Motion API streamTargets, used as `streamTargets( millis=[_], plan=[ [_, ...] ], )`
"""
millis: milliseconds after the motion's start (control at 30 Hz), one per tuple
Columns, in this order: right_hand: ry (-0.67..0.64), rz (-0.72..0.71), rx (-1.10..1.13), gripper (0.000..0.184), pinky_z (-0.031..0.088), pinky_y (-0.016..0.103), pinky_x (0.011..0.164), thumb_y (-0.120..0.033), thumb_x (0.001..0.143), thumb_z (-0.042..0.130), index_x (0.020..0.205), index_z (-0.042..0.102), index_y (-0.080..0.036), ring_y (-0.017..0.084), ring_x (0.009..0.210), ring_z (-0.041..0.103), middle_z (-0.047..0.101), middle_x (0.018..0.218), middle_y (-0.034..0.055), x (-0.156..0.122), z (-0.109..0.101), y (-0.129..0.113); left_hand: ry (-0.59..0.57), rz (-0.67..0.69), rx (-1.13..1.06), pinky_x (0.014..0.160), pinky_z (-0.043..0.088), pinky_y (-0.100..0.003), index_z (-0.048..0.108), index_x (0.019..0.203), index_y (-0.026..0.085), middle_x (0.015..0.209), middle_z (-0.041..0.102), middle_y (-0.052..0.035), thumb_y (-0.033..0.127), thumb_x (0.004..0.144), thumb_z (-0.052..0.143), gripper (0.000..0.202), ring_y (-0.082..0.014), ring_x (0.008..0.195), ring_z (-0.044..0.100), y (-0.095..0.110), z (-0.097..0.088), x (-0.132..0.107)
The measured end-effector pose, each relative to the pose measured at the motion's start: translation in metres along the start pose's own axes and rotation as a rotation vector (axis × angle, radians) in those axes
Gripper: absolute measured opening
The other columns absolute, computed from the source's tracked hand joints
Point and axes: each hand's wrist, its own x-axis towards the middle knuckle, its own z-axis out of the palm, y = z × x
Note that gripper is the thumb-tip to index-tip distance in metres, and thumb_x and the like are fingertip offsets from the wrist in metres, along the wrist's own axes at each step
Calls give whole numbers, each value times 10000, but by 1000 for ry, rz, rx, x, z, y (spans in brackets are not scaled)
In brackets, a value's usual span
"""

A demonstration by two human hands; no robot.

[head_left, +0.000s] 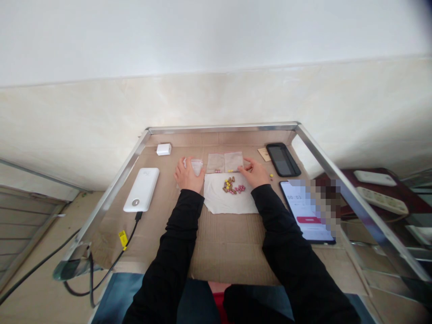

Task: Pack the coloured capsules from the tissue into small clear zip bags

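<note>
My left hand (189, 176) lies with its fingers spread over some small clear plastic bags (197, 165). To its right, two clear zip bags lie side by side: the left bag (215, 161) holds a few pink pills (218, 171), and the right bag (233, 158) has yellow pills (230, 171) near its lower edge. My right hand (254, 173) has thumb and fingertips together at the right bag's lower right corner. Below the bags, a white paper sheet (216, 200) bears a pile of brownish capsules (227, 185), yellow pills and pink pills (240, 188).
On the cardboard-covered tray (232, 243) are a white power bank (141, 189) with a black cable, a white charger plug (164, 149), a black phone-like device (283, 159) and a lit phone (307, 216). A loose yellow pill (271, 176) lies right of my right hand. A metal rail (222, 128) edges the tray.
</note>
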Motion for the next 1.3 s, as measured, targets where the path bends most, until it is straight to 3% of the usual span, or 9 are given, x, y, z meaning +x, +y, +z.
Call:
streamTargets(
  millis=[233,467,767,900,1067,1200,1300],
  plan=[
    [25,-12,-90,391,367,280,601,-373,690,544,1042,569,-203,180,684,560,622,672,8,-3,2,-1,11,21,22,852,326,-446,441,1133,225,1240,395,-121,397,654,557,521,-308,1068,416,0,1,-1],
    [22,-22,-161,310,306,260,523,-381,712,512,955,598,-209,151,571,516,571,581,-5,-5,2,-3,2,30,39,840,328,-450,438,1136,220,1239,393,-128,401,633,573,552,-318,1055,420,0,4,-2],
    [54,-39,-20,257,309,246,516,-379,702,515,851,628,-202,134,543,490,533,541,-12,-4,-1,-6,-7,40,-18,867,314,-434,426,1137,226,1242,384,-117,342,629,576,542,-297,1084,411,5,-3,-1],
    [0,-89,235,286,326,230,494,-392,706,517,820,632,-157,105,492,447,492,515,-17,-4,-4,-12,-59,222,-134,908,295,-394,417,1141,217,1236,398,-96,298,608,596,569,-257,1129,389,16,-12,-3],
    [-211,-174,490,325,311,217,451,-433,710,523,775,617,-129,82,459,399,495,518,-18,-7,-6,-21,-240,538,-265,915,286,-362,409,1154,230,1241,409,-72,286,583,608,607,-234,1144,379,27,-17,-12],
    [-367,-263,455,320,348,225,482,-441,711,532,734,628,-136,86,495,438,587,628,26,-13,-7,-27,-335,597,-304,898,299,-363,399,1165,224,1240,412,-77,261,578,593,620,-239,1125,400,28,-14,-16],
    [-397,-291,384,300,357,226,485,-428,697,557,745,636,-143,83,488,443,603,639,31,-16,-6,-28,-365,615,-327,900,304,-370,398,1167,218,1234,415,-84,244,572,584,625,-248,1129,399,29,-12,-17]
  ],
)
